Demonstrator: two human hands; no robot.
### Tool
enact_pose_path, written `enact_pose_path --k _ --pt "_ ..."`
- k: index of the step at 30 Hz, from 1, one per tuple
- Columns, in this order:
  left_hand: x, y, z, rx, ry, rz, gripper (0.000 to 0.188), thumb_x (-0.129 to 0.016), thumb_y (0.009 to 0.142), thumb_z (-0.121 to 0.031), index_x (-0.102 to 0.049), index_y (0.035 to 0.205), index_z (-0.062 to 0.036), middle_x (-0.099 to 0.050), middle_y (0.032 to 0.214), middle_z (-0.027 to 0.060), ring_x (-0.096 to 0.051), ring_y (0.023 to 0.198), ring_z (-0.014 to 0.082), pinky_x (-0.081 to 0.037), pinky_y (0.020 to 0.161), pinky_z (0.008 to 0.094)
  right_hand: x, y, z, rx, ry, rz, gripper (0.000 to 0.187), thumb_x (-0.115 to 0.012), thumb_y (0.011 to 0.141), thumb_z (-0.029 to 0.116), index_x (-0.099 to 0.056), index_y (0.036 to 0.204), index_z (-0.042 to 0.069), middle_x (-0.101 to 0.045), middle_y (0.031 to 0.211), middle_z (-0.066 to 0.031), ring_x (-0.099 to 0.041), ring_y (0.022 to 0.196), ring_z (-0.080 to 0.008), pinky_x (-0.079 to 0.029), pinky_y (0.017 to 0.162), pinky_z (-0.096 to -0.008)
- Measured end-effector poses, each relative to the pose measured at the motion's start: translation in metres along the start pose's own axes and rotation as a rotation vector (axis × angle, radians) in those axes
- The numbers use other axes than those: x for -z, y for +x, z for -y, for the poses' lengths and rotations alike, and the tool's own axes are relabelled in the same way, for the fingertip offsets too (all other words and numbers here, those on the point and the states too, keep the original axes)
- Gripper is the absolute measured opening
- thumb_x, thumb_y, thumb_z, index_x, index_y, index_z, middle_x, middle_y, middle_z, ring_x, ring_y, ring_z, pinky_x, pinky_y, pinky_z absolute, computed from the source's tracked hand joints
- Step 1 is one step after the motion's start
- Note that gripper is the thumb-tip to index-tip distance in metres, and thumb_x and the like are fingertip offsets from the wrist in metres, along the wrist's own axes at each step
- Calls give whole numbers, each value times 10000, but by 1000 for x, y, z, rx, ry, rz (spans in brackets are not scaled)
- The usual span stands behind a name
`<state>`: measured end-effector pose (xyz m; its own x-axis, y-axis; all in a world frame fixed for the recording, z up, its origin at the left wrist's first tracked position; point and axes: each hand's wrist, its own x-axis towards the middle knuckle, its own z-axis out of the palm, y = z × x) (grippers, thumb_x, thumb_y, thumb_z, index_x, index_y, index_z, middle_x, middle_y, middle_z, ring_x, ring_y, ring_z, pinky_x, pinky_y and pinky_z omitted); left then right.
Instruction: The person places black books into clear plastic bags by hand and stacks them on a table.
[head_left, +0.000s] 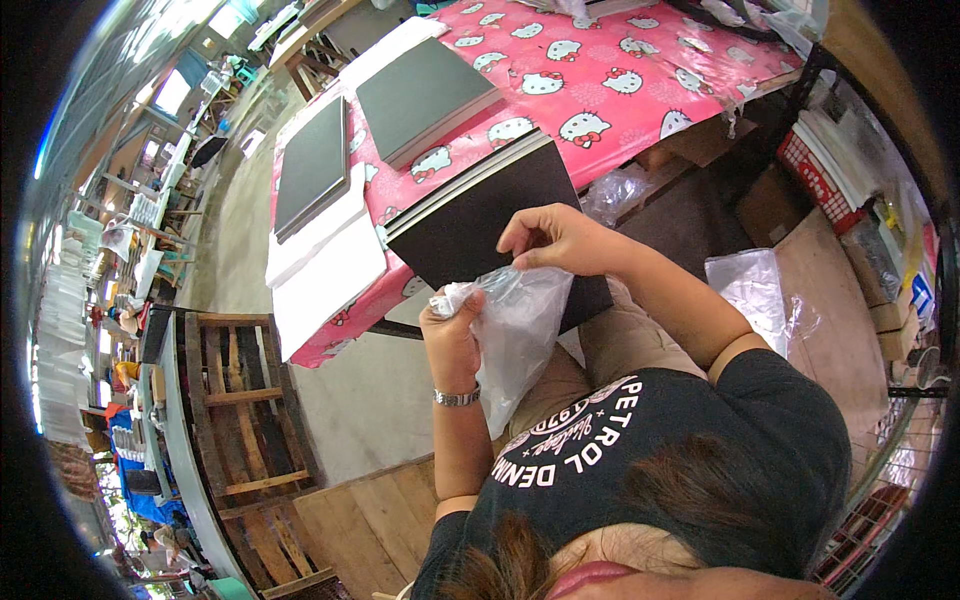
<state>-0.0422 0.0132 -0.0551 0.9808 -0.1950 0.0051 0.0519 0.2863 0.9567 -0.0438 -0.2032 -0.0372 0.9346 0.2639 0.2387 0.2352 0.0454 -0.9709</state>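
Observation:
My left hand (452,335), with a metal watch on its wrist, is closed around the bunched edge of a clear plastic bag (520,335). A crumpled white wad (455,298) sticks out above the fist; whether it is part of the bag I cannot tell. The fingers of my right hand (548,240) are curled, with thumb and fingertips pinching the bag's upper edge. Behind both hands a thick black book (470,220) leans tilted against the table's edge, its lower part down by my lap. The bag hangs in front of it and over my thigh.
A pink patterned cloth covers the table (590,85). On it lie a thick dark book (425,95), a thinner dark book (313,165) and white sheets (330,285). Wooden pallets (240,400) are at left. A red basket (825,170) and plastic sheeting (748,290) are at right.

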Motion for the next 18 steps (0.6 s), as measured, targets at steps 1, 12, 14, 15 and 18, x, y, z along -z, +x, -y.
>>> enact_pose_path --k 1,12,14,15,18 --pt "-3 1 2 8 -15 27 103 -690 771 -3 -600 774 -54 -595 720 -17 -507 618 62 -384 568 208 -3 -2 1 26 -35 15 156 -698 782 94 -626 886 2 -638 825 -33 -576 751 -96 -467 738 -249" --pt "-23 5 8 -32 -70 1 123 -681 769 12 -590 845 -19 -652 813 57 -551 651 88 -439 587 232 -3 -6 -14 -107 -183 -101 189 -637 859 150 -633 755 -7 -570 652 18 -480 611 -55 -406 559 -241" --pt "-23 4 11 -61 -37 -7 128 -678 770 23 -579 838 -24 -647 807 57 -543 642 81 -435 571 225 -2 -4 -29 -20 -31 -171 184 -643 855 155 -639 767 -6 -570 651 22 -489 610 -58 -414 566 -239" --pt "-26 3 9 -61 -23 -15 135 -675 771 30 -571 831 -31 -636 790 45 -534 635 74 -430 562 218 -1 -4 -30 -41 23 -181 172 -648 847 147 -641 773 -8 -582 652 14 -501 616 -63 -423 577 -247" --pt "-24 2 13 -138 5 -58 185 -668 774 51 -537 854 -53 -587 754 9 -508 625 55 -414 551 194 -1 -4 -21 -129 59 -188 132 -660 827 119 -645 791 -7 -611 678 -7 -530 648 -71 -443 615 -257"
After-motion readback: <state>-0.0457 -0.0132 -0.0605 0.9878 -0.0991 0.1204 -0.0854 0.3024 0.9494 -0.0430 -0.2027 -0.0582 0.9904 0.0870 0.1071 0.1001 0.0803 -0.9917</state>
